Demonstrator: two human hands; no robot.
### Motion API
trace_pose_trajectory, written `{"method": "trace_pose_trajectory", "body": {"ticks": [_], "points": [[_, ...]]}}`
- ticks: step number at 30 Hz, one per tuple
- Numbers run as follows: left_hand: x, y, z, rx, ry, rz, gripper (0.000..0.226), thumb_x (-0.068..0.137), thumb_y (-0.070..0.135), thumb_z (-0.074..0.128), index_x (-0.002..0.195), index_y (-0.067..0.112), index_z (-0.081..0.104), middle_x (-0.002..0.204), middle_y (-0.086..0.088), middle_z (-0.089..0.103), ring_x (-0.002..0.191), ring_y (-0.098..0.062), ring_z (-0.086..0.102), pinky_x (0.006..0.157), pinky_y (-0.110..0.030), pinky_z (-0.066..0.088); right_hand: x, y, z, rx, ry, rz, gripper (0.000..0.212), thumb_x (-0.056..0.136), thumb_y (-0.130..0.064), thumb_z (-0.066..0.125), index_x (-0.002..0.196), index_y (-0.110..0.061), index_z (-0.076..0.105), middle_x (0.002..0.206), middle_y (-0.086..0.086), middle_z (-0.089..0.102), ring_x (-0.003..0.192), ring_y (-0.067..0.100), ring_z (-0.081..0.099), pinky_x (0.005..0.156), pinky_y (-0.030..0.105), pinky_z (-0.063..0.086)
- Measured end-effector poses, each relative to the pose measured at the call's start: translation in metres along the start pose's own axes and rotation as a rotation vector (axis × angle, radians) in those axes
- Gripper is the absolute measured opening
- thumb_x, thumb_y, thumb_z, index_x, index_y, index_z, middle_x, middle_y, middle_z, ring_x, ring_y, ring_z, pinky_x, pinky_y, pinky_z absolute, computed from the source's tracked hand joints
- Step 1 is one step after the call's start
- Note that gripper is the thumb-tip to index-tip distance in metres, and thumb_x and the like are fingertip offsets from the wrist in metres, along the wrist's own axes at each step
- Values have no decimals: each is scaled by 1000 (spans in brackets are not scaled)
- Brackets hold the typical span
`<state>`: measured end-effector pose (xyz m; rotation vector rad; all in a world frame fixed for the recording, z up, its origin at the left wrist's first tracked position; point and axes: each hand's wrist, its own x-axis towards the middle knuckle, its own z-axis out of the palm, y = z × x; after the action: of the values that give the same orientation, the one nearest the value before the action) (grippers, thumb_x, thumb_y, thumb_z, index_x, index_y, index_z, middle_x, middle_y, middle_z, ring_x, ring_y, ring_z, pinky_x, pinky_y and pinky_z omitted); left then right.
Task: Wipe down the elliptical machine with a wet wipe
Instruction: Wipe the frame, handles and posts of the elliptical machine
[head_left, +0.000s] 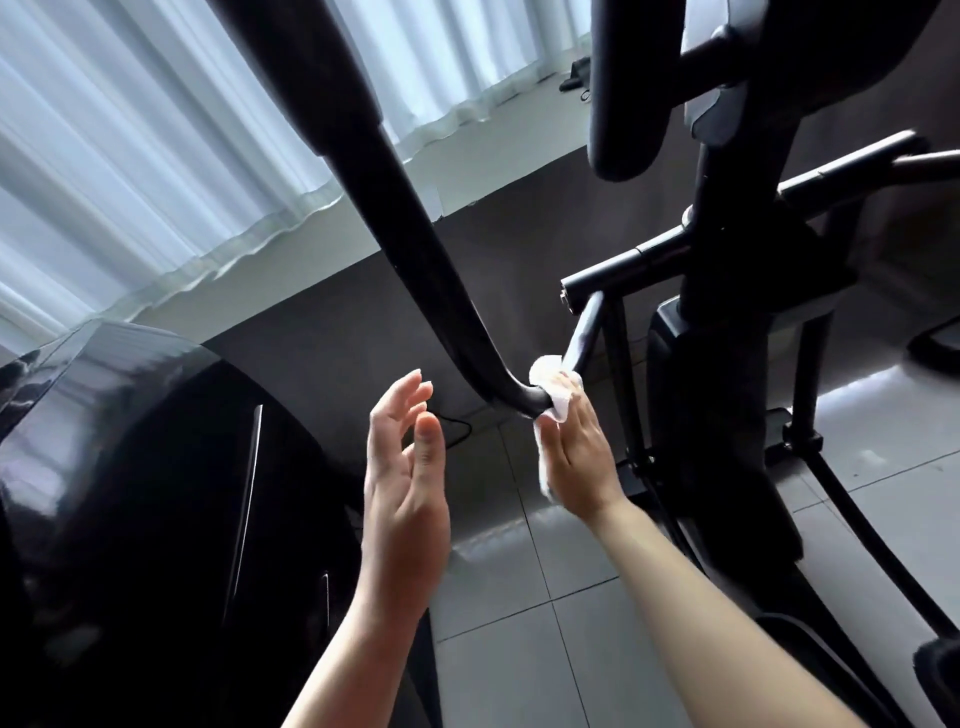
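1. Your left hand hovers open, fingers relaxed and holding nothing, just left of the elliptical machine's black handlebar tube.
2. Your right hand wraps the white wet wipe round the tube's lower bend, fingers curled over it.
3. Beyond stand the machine's central column and the glossy black housing at left.
4. Farthest back, pale curtains reach the tiled floor.
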<state>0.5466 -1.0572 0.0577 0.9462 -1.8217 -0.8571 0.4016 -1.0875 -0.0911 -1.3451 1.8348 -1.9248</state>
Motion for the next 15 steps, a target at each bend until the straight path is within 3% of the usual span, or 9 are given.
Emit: {"method": "trace_pose_trajectory", "body": {"ticks": [2,5,8,9,11,12,15], "points": [[-4,1,9,31,79,41,38,87,52,47,123,42,49,131,16,55,129,-6,46,106,-26,39,0,-16,-4,96,-3,43,77,97,-62,12,133,-6,52,141,-2,44,138,7,28,114,44,26],[6,3,21,36,170,51,43,82,55,54,123,49,41,135,23,46,134,-4,38,109,-36,34,-2,-78,7,311,-16,107,84,93,-70,10,123,-6,56,130,-3,54,128,8,40,118,36,20],[27,5,30,58,175,62,60,76,59,60,128,51,32,136,30,36,137,-1,31,114,-42,30,3,-91,5,443,-79,73,60,93,-67,8,131,-37,44,130,-25,43,131,-8,34,116,20,17],[33,4,31,77,180,74,65,74,60,62,131,48,32,136,31,34,138,-3,30,114,-46,29,6,-78,0,447,-108,41,58,95,-64,9,131,-37,46,130,-22,47,131,-4,37,115,25,22],[41,0,33,100,198,82,77,72,61,65,139,40,31,138,23,35,137,-5,31,115,-52,28,16,-36,-11,355,-177,19,75,97,-63,9,116,-12,62,118,-4,59,119,8,46,107,32,31],[43,-1,33,100,207,74,82,71,61,66,141,39,29,140,16,35,136,-3,31,115,-53,27,22,-14,-15,270,-209,10,81,98,-63,10,111,-4,65,115,-2,60,117,4,45,106,29,31],[44,0,33,95,213,46,88,67,61,68,141,46,24,144,5,32,135,2,31,117,-52,24,51,39,-28,72,-330,-1,81,97,-63,11,113,-7,68,123,-11,54,127,-12,31,114,23,19]]}}
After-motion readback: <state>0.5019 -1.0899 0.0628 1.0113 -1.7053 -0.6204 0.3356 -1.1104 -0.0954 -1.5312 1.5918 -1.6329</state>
